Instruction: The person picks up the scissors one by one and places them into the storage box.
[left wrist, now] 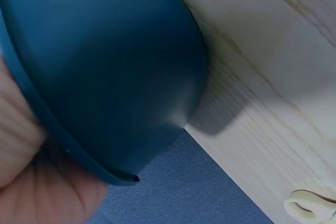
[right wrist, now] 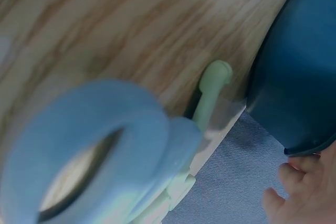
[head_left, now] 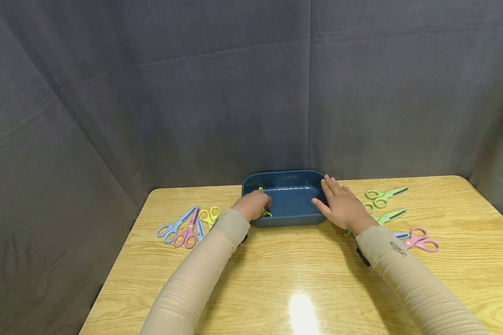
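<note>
My left hand (head_left: 253,205) reaches over the near left rim of a dark blue plastic bin (head_left: 293,220), its fingers curled round a pair of yellow-green scissors (head_left: 267,213). Part of these scissors is hidden by the hand. In the left wrist view, the palm lies against the rim of the bin (left wrist: 121,77). On the other side, my right hand (head_left: 341,207) rests at the right rim with straight, spread fingers. The right wrist view shows its fingers (right wrist: 302,174) at the edge of the bin, above blue scissors (right wrist: 152,135) and green scissors (right wrist: 212,85).
Left of the bin lie blue scissors (head_left: 173,229), pink scissors (head_left: 188,232) and yellow scissors (head_left: 209,215). Green scissors (head_left: 381,199), more green scissors (head_left: 390,216) and pink scissors (head_left: 420,240) lie on the right. A grey curtain (head_left: 234,102) hangs behind the wooden table (head_left: 276,270).
</note>
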